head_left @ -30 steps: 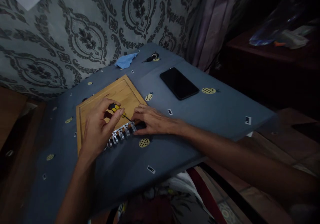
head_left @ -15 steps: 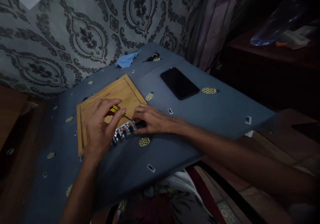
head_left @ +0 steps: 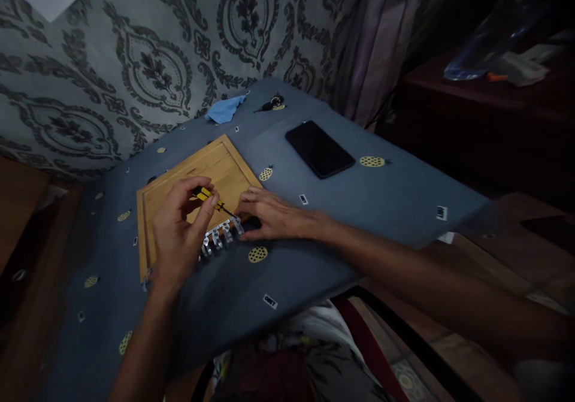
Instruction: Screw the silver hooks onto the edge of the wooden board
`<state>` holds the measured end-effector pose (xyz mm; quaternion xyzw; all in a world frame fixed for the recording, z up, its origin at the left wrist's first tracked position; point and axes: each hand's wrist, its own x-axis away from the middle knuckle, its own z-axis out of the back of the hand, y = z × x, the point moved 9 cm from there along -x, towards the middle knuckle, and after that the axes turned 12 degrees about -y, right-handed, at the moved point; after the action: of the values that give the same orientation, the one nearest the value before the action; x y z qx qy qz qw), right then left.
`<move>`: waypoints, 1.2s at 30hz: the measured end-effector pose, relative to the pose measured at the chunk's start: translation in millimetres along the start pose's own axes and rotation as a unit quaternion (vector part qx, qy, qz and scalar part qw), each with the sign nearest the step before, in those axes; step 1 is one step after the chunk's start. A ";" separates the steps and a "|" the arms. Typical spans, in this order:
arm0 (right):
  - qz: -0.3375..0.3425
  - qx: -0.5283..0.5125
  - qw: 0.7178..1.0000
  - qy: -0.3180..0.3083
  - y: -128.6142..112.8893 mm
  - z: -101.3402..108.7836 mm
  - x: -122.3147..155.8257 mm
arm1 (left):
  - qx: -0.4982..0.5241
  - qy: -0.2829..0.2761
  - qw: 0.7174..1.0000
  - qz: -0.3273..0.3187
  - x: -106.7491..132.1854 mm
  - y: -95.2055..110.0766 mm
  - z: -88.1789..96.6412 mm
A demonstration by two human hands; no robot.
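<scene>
My left hand (head_left: pixel 182 225) is closed around the yellow and black handle of a small screwdriver (head_left: pixel 208 195). The screwdriver slants down to the right, its tip at the rightmost of several silver metal hooks (head_left: pixel 227 231). These hooks line the near edge of a wooden board (head_left: pixel 200 165) with a raised rim. My right hand (head_left: pixel 269 213) rests at the board's near right corner, thumb and fingers closed about the end hook beside the screwdriver tip. What lies between those fingers is partly hidden.
A black phone (head_left: pixel 320 148) lies to the right of the board on the blue tablecloth (head_left: pixel 305 258). Farther back are a light blue cloth (head_left: pixel 225 109) and a dark key-like item (head_left: pixel 272 102). A patterned wall (head_left: pixel 153 69) borders the table's far side.
The screwdriver handle has turned slightly in my left fingers, showing more yellow. My right hand stays at the end hook. The whole view has shifted a little.
</scene>
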<state>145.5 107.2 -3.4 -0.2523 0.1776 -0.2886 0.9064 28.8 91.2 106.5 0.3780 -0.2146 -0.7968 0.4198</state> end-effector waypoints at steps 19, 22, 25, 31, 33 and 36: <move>0.002 0.013 1.000 -0.002 1.3 -1.4 -1.4 | 0.001 0.055 0.998 0.021 12.2 1.9 19.6; 0.000 0.016 1.000 -0.004 0.8 -1.5 -1.4 | -0.004 0.050 0.998 0.027 14.2 -2.1 16.7; -0.002 0.019 1.000 -0.004 1.1 -1.7 -1.7 | 0.008 0.047 0.998 0.028 15.0 -4.7 14.4; 0.003 0.013 1.000 0.007 2.1 -2.1 -1.8 | 0.008 0.043 0.999 0.023 15.3 -3.6 12.8; 0.006 0.013 1.000 0.008 1.5 -2.0 -1.7 | -0.002 0.041 0.999 0.013 15.4 -1.0 12.4; 0.007 0.016 1.000 0.011 -0.2 -0.5 -1.0 | -0.019 0.037 0.999 -0.007 15.3 4.8 10.7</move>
<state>144.3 107.5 -3.5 -0.2334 0.1852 -0.2881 0.9101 17.3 76.1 109.8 0.4010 -0.1813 -0.7887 0.4293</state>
